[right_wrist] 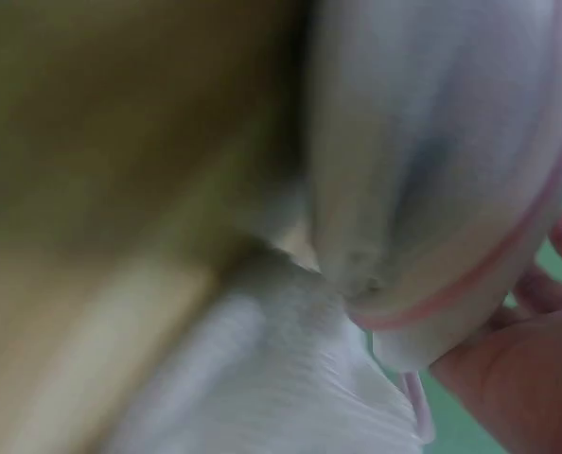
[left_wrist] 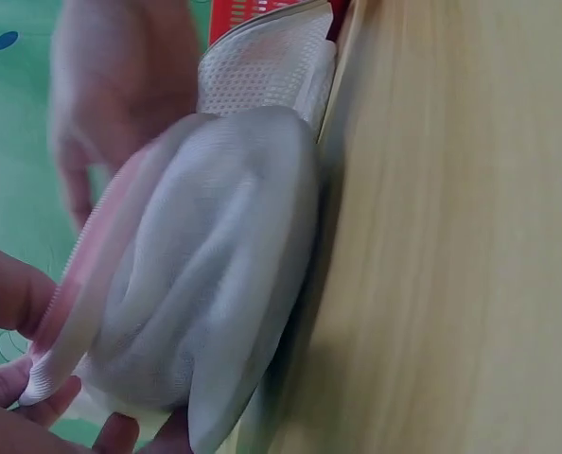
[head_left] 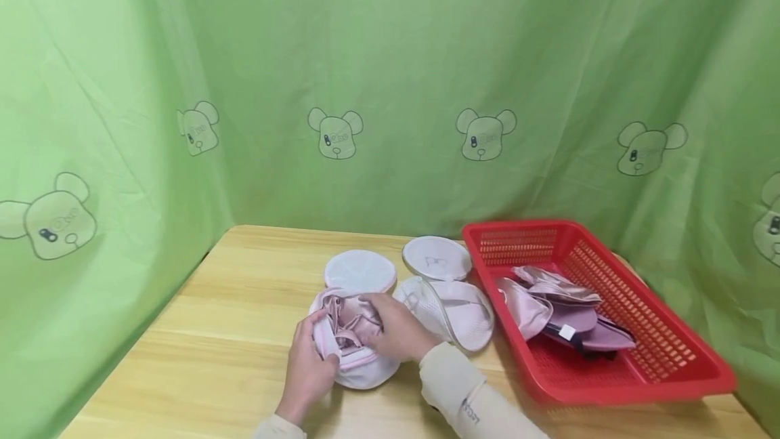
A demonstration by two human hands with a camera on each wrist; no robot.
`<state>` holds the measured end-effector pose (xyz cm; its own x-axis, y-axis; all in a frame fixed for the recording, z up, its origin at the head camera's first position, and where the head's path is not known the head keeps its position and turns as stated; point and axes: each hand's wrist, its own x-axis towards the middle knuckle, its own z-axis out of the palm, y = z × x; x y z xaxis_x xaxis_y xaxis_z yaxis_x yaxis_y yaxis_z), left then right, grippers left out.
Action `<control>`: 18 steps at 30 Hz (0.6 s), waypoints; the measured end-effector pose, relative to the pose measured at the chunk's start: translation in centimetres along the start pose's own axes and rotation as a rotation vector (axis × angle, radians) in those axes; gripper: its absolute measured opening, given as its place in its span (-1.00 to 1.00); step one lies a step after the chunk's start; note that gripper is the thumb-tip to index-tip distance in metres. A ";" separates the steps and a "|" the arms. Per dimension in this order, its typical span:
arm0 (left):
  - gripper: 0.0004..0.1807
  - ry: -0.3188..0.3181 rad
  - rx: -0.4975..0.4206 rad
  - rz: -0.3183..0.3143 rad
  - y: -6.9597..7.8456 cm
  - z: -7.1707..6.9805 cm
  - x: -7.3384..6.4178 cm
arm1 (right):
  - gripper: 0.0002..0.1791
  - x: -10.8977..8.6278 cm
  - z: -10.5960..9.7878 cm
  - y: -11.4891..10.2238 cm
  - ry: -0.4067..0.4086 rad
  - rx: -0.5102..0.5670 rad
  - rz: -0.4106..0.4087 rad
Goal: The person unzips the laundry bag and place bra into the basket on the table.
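A round white mesh laundry bag [head_left: 365,374] with a pink zipper edge stands on the table, its round lid [head_left: 359,271] folded back behind it. Crumpled pink satin cloth [head_left: 349,317] fills its opening. My left hand [head_left: 311,363] grips the bag's near left rim, thumb outside; the left wrist view shows fingers [left_wrist: 49,402] pinching the zipper edge. My right hand [head_left: 399,327] reaches over the right rim, thumb and fingers spread against the satin cloth. Its fingertips are partly hidden in the bag. The right wrist view is blurred.
Right behind the bag lies a second white mesh bag [head_left: 466,317], its lid [head_left: 437,258] laid back. A red plastic basket [head_left: 634,395] at the right holds pink and mauve fabric pieces [head_left: 569,314]. A green curtain [head_left: 402,53] surrounds the wooden table [head_left: 201,351].
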<state>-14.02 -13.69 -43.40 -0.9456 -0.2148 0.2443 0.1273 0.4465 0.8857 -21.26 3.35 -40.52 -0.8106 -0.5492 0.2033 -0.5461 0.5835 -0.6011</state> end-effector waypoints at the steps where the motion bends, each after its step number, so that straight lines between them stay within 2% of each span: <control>1: -0.13 -0.011 0.001 0.001 0.0 0.0 0.0 | -0.23 -0.1 0.5 0.3 -0.017 -0.015 0.008; 5: -0.05 -0.062 0.001 0.016 0.0 0.1 0.0 | -0.04 -0.4 1.9 0.8 -0.059 -0.085 0.049; 9: -0.03 -0.061 0.021 0.019 -0.2 0.2 0.0 | 0.04 -0.3 2.7 0.5 -0.055 -0.172 0.090; 14: -0.05 -0.029 0.028 0.009 -0.3 0.3 0.1 | -0.04 0.2 3.0 0.2 -0.030 -0.218 0.121; 18: -0.05 -0.010 0.035 0.002 -0.3 0.5 0.0 | -0.28 0.3 2.9 0.4 -0.024 -0.210 0.078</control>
<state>-14.23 -13.43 -43.86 -0.9485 -0.2052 0.2413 0.1185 0.4767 0.8710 -21.04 1.66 -42.95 -0.8480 -0.5102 0.1432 -0.5164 0.7349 -0.4397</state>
